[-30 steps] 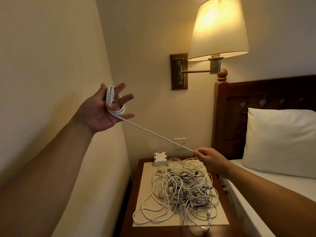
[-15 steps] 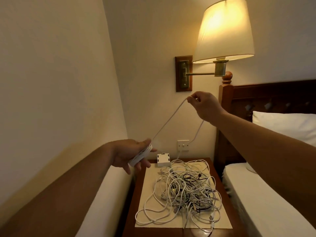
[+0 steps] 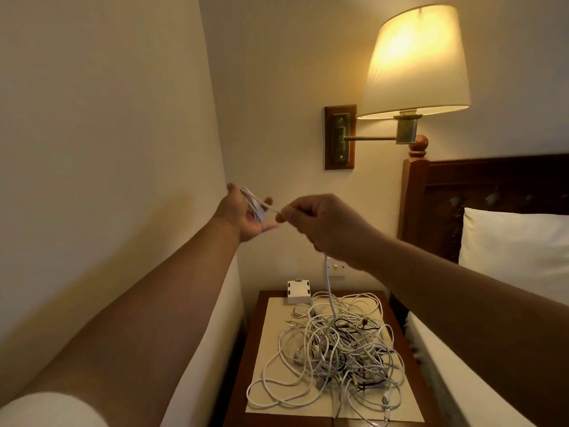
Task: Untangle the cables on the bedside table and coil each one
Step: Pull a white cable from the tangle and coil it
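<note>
After dropping from lamp (image 3: 415,57) height, pinching cable (image 3: 328,282) in right hand (image 3: 320,223), laying another loop onto coil (image 3: 254,204) round open left hand (image 3: 246,217); coiling advancing.

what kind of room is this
Most likely a bedroom, possibly a hotel room: a white pillow against a wooden headboard, a lit wall lamp, and a bedside table holding tangled cables.
</note>
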